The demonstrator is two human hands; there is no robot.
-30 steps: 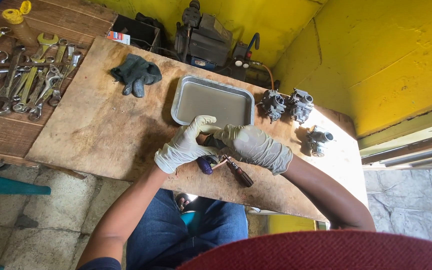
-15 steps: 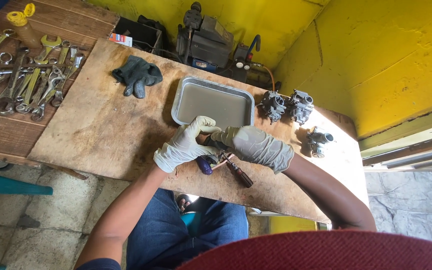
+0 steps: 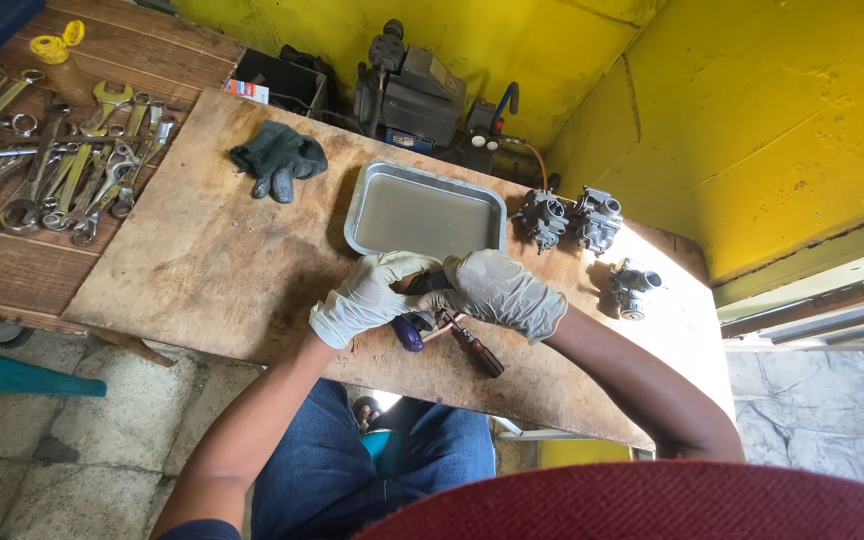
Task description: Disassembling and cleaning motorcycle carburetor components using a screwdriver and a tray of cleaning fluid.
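Gloved hands, left (image 3: 367,297) and right (image 3: 497,290), meet, gripping a dark part (image 3: 430,283) together.

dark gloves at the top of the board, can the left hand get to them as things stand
Probably yes. The dark gloves lie in the open on the wooden board, with bare wood between them and the left hand. That hand is now busy on a small dark part alongside the right hand.

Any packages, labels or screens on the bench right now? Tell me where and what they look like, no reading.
Small flat box: far edge of the plywood board, beside the dark gloves; rectangular, white with red and blue print.
Label on the compressor: pale patch on its dark body, by the yellow wall.
No screens.
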